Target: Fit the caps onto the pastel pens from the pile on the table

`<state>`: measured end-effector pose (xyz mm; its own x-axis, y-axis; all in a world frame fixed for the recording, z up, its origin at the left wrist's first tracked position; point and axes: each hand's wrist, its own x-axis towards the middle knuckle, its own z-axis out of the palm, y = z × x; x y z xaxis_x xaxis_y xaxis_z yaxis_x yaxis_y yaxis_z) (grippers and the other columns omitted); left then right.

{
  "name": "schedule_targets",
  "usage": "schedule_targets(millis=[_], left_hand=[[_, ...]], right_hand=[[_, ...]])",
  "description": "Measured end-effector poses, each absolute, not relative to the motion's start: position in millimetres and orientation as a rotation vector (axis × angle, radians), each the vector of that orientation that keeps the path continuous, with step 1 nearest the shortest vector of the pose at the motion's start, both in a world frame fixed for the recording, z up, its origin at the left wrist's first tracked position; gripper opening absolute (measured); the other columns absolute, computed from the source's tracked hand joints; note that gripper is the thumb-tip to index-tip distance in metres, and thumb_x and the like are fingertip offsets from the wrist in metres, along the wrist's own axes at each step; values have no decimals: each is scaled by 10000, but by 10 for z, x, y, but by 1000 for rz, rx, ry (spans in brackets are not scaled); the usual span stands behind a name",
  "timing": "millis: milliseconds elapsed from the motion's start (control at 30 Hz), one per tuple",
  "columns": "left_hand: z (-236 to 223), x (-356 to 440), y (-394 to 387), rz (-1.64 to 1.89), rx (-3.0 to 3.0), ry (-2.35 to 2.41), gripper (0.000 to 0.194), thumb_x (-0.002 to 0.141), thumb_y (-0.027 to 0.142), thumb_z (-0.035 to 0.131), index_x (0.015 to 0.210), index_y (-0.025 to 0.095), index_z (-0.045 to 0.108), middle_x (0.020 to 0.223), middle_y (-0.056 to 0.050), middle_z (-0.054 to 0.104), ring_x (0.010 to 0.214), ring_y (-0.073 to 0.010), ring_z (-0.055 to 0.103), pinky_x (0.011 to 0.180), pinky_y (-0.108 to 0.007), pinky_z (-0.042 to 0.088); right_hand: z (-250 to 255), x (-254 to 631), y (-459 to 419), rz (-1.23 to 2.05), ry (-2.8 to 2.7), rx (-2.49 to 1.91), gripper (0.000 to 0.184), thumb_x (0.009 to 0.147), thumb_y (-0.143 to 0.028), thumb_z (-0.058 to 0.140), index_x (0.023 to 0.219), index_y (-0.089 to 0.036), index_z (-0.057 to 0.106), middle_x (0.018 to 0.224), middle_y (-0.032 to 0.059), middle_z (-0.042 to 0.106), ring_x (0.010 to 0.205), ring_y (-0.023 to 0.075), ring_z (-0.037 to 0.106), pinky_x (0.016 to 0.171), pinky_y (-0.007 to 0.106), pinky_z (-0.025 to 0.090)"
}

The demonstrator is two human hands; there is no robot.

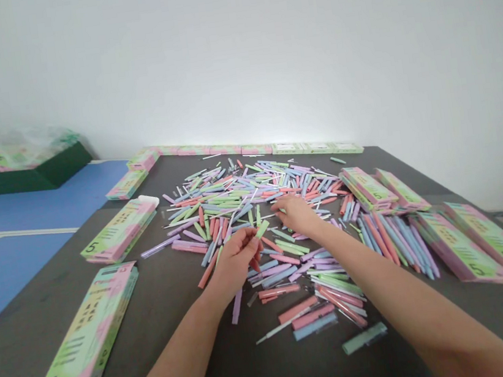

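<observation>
A large heap of slim pastel sticks [243, 199] in pink, lilac, blue, green and coral lies spread over the dark tabletop. My left hand [237, 258] grips several of them, with a mint green stick [262, 229] poking out past the fingertips and a coral one [255, 265] below. My right hand [294, 215] rests with curled fingers on the heap's middle, and the fingers hide whether it holds anything. Flat pastel boxes printed with a 5 [85, 334] lie to both sides.
More boxes line the table's far edge [246, 150] and stack at the right [494, 237]. A bundle of blue and coral sticks [395, 244] lies beside them. Beyond the table's left edge are a blue surface [35, 201] and a dark green tray [22, 172] holding boxes and clear plastic.
</observation>
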<state>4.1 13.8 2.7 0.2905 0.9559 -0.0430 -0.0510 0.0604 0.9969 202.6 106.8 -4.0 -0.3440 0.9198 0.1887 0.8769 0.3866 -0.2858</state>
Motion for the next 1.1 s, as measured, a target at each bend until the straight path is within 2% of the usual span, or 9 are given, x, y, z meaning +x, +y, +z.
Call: schedule_targets(millis=[333, 700, 933, 1100], left_hand=[[10, 24, 168, 1142, 1119, 979, 216, 814, 347, 581, 917, 163, 532, 651, 41, 537, 460, -69, 473, 441, -196, 432], [52, 30, 150, 1170, 1117, 964, 186, 813, 327, 588, 886, 165, 534, 631, 37, 524, 490, -79, 461, 433, -182, 422], [48, 15, 170, 1180, 1098, 968, 193, 794, 336, 612, 856, 169, 536, 643, 38, 525, 492, -74, 464, 434, -177, 424], [49, 14, 170, 1187, 1086, 973, 210, 782, 347, 631, 848, 170, 540, 627, 46, 523, 468, -67, 459, 424, -174, 409]], right_hand=[[-103, 1971, 1205, 50, -2596, -1641, 138, 825, -154, 580, 865, -144, 711, 935, 125, 687, 943, 245, 587, 844, 324, 407], [-36, 2019, 1106, -90, -2849, -1538, 227, 881, -170, 484, 1007, -102, 660, 1072, 176, 661, 1086, 270, 546, 922, 344, 388], [99, 1971, 1111, -123, -2991, -1559, 209, 725, -156, 597, 882, -86, 716, 928, 189, 722, 888, 294, 657, 746, 327, 447], [119, 1958, 1090, -96, -2968, -1575, 228, 690, -157, 619, 888, -91, 711, 916, 193, 724, 872, 296, 667, 719, 318, 445]])
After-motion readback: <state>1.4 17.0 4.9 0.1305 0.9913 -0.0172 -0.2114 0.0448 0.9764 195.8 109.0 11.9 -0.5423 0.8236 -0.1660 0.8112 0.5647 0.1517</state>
